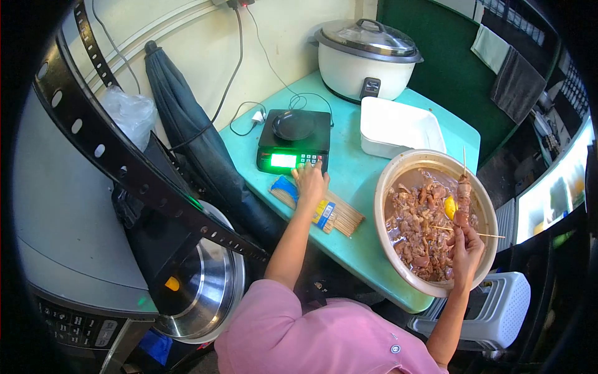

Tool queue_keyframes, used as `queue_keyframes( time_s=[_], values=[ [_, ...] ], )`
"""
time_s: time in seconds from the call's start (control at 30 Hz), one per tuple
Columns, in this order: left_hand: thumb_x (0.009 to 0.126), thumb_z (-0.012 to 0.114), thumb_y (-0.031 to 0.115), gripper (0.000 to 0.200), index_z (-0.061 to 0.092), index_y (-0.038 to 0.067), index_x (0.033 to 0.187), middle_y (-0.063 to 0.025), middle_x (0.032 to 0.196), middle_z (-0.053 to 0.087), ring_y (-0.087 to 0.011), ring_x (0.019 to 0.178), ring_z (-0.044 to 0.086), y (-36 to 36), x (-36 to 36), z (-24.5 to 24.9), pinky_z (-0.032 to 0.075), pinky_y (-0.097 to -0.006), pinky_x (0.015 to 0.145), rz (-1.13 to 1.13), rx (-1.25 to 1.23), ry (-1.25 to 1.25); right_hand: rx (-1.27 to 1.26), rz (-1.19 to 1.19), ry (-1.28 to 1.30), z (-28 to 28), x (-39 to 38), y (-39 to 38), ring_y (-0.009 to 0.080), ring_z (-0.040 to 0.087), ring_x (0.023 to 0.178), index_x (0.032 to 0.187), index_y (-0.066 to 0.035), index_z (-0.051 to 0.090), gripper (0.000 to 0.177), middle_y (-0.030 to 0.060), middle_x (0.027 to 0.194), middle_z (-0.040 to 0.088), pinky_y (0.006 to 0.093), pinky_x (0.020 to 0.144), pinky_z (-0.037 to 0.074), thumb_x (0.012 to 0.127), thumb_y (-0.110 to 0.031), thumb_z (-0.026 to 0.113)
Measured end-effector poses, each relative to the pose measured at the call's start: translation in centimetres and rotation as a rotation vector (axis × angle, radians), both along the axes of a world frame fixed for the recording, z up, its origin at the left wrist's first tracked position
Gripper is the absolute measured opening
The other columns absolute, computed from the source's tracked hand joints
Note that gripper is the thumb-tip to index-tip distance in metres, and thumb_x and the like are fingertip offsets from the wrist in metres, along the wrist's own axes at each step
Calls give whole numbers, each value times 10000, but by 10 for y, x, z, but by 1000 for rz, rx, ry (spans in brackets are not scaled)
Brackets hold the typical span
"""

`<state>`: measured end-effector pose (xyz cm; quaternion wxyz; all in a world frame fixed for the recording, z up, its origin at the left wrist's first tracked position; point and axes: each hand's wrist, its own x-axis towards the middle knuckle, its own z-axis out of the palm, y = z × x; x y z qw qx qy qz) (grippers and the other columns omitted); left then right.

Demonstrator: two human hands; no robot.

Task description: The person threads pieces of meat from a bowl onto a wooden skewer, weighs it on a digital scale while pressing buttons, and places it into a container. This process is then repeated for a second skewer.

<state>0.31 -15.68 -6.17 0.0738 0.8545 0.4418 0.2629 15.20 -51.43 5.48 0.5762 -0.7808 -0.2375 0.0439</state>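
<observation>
scale display (283, 160): digits unreadable | skewer pack (341, 218): partly under left hand (310, 182)

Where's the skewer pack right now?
Head view, centre: the skewer pack lies on the teal table under the left hand, between the scale and the meat bowl.

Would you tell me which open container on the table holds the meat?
The round beige bowl beneath the right hand and its loaded skewer; the white rectangular tray behind it holds none.
</observation>
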Motion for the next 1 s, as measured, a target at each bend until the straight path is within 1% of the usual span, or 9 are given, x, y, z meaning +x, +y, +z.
queue_keyframes(
  time_s=[0.13, 0.3, 0.37, 0.47, 0.6, 0.9, 0.97, 1.0],
  values=[
    [778, 653, 267, 394, 628, 116, 1141, -153, 1061, 600, -375, 1108, 490, 5, -5, -4, 294, -505, 953, -6, -5, -2, 10, 16, -29, -1, 1, -1, 18, 410, 410, 935, -3, 642, 172, -9, 587, 536, 167, 368, 305, 923, -154, 561],
    [777, 649, 264, 399, 624, 126, 1151, -158, 1077, 598, -384, 1115, 487, 3, -6, -5, 298, -504, 957, -11, -7, 19, 36, 14, 9, 0, -1, 0, 17, 408, 410, 962, 1, 643, 180, -10, 587, 534, 168, 367, 305, 923, -153, 559],
    [771, 642, 279, 430, 610, 129, 1173, -127, 1000, 598, -317, 1046, 512, -2, -4, -5, 306, -464, 938, 21, 75, 52, 22, 12, -7, 0, 0, -1, 16, 407, 411, 967, 2, 644, 183, -12, 587, 533, 169, 367, 304, 923, -153, 559],
    [770, 646, 277, 456, 589, 129, 1197, -132, 989, 596, -322, 1051, 508, -1, -3, -10, 304, -463, 938, 20, 110, 36, 20, 8, -30, -1, -1, -1, 15, 404, 411, 965, 3, 644, 185, -14, 585, 530, 171, 367, 302, 923, -155, 558],
    [766, 653, 274, 468, 582, 127, 1205, -137, 987, 597, -326, 1052, 509, -2, -4, -8, 305, -463, 935, 15, 93, 27, 23, 9, -57, 0, -1, 0, 14, 402, 413, 953, 4, 643, 185, -16, 582, 528, 172, 369, 296, 925, -156, 555],
    [763, 665, 271, 461, 590, 124, 1193, -147, 1012, 604, -331, 1046, 515, -2, -5, -7, 314, -458, 922, 14, 76, 14, 19, 1, -58, -1, 0, 0, 13, 404, 419, 941, -4, 646, 171, -16, 584, 535, 170, 377, 296, 923, -148, 556],
    [783, 646, 267, 439, 590, 133, 1197, -180, 1124, 589, -392, 1113, 491, -2, -5, -4, 306, -494, 960, 2, -16, 9, 9, 3, -53, -2, 1, -1, 13, 406, 422, 949, -4, 647, 171, -17, 585, 535, 169, 379, 298, 923, -147, 556],
    [783, 646, 267, 439, 590, 133, 1197, -180, 1124, 589, -392, 1113, 491, -2, -6, -3, 306, -494, 960, 2, -16, 8, 2, 4, -47, -2, 1, -1, 12, 407, 425, 957, -4, 648, 171, -18, 585, 534, 167, 381, 300, 923, -145, 556]
  ],
)
